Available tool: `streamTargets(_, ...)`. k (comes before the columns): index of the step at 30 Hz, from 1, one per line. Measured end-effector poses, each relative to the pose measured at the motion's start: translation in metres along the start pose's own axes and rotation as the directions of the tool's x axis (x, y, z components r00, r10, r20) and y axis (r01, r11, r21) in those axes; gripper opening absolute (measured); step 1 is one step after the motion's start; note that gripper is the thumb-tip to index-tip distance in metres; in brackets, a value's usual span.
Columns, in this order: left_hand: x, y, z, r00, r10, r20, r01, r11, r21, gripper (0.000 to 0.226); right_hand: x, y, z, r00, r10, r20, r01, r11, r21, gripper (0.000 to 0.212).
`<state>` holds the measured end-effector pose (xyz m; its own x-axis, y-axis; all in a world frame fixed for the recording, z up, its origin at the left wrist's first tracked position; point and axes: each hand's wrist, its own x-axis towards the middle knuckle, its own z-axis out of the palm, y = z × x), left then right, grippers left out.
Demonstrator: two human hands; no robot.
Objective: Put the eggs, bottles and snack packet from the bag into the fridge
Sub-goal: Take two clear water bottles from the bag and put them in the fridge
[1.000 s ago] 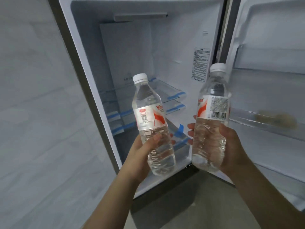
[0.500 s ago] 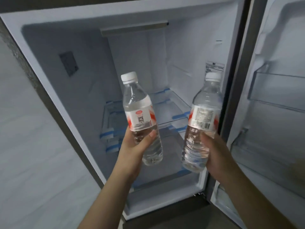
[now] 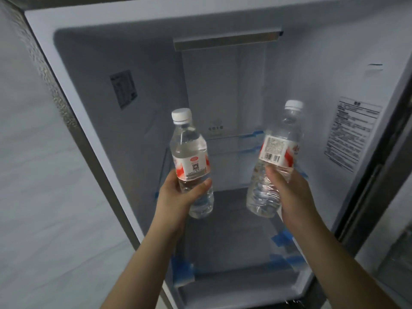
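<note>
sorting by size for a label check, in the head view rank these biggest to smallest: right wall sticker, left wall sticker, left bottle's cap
1. Right wall sticker
2. Left wall sticker, seen at a steep angle, so its size is unsure
3. Left bottle's cap, smallest though nearer the camera

The picture is dim, with a cool grey-blue tone. Inside the fridge (image 3: 223,85) the light is soft and even, and its lower corners are darker. Weak glare lies on the clear plastic of the two water bottles (image 3: 191,166). Straight lines bend near the frame edges, and small label text is blurred.
</note>
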<state>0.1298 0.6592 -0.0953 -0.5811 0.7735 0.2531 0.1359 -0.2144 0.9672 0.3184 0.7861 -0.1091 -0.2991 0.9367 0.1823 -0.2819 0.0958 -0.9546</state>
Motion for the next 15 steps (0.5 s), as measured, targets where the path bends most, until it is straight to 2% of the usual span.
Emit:
streamTargets(5, 0.056, -0.017, -0.006, 0.994, 0.008, -0.113, -0.007, 1.0, 0.009, 0.043, 0.039, 0.003, 0.025, 0.998, -0.057, -0.009, 0.057, 0.996, -0.07, 0.047)
streamTargets(8, 0.085, -0.023, -0.005, 0.985, 0.002, -0.17, -0.01, 0.999, -0.049, 0.037, 0.058, 0.006, 0.042, 0.994, -0.098, -0.04, 0.094, 0.99, -0.108, 0.037)
streamTargets(15, 0.136, -0.048, 0.008, 0.945, -0.154, -0.288, 0.092, 0.972, -0.217, 0.035, 0.097, 0.016, 0.063, 0.99, -0.125, -0.071, 0.108, 0.972, -0.207, 0.029)
